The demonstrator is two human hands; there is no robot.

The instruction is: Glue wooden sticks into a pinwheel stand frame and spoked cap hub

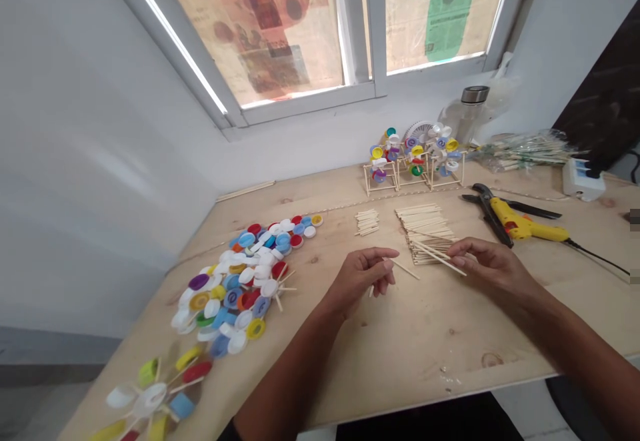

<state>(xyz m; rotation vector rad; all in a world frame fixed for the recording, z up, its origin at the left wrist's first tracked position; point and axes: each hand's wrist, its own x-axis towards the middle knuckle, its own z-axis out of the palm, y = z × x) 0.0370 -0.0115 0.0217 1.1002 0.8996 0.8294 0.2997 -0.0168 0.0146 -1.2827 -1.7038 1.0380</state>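
My left hand is closed, thumb against fingers, on a thin wooden stick that points right; a short pale end shows below the fingers too. In my right hand, two wooden sticks are pinched between thumb and fingertips, reaching left over a pile of long wooden sticks. Behind my left hand lies a small stack of shorter sticks. To the left spreads a heap of coloured bottle caps, with a cap bearing spoke-like sticks at its right side.
A wheel of sticks and caps lies front left. Small stick-and-cap wheel models stand by the wall. On the right are a yellow glue gun with a cord, black-handled pliers, a white power socket and bagged sticks.
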